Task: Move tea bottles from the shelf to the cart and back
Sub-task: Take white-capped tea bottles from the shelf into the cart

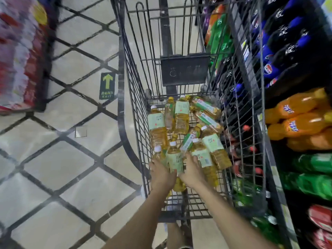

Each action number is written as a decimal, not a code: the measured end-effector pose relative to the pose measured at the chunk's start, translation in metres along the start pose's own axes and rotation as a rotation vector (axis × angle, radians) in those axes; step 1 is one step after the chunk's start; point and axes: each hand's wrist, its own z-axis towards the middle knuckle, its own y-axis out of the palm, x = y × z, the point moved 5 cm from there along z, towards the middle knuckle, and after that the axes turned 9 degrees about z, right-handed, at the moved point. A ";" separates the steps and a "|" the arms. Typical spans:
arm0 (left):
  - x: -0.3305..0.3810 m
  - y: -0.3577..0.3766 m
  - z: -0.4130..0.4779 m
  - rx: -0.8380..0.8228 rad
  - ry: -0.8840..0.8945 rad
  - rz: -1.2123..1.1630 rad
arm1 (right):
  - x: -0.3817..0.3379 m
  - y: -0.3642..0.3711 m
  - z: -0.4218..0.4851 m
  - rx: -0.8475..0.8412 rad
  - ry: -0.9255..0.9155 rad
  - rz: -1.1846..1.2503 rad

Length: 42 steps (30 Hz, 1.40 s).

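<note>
Between my two hands, low at the near end of the cart [136,123], lay the tea bottle [174,159] that the coming move turned on. Its long axis ran straight away from me, white cap at the far end and base back towards my wrists, so it sat lengthwise in the gap between the palms.

My left hand [162,175] was against its left flank with the thumb across the pale green label. The fingers curled out of sight on the far side, and I could not tell whether they had closed on this bottle or on the neighbouring bottle [159,156] just beyond them. My right hand [191,170] was touching the right flank, fingers spread and fairly straight, their tips resting on the bottles ahead, gripping nothing that I could see.

Both hands were about equally near, with the left the better placed to lift, I judged. More tea bottles lay heaped ahead of the fingertips, and the shelf [279,186] stood beyond my right hand, past the cart's wire wall.
</note>
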 end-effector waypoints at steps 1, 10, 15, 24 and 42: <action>-0.002 0.005 0.003 0.005 -0.012 -0.022 | 0.002 0.005 0.007 -0.004 0.003 0.022; -0.028 0.044 0.038 0.025 -0.078 -0.051 | 0.020 0.052 0.051 -0.052 0.022 0.117; -0.035 0.052 0.043 0.117 -0.074 -0.036 | 0.030 0.072 0.061 0.010 0.064 0.237; -0.034 0.053 0.043 0.221 -0.171 -0.100 | 0.032 0.083 0.072 0.052 0.085 0.440; 0.012 0.027 -0.005 0.095 0.102 -0.309 | 0.034 -0.013 0.012 0.092 0.157 0.647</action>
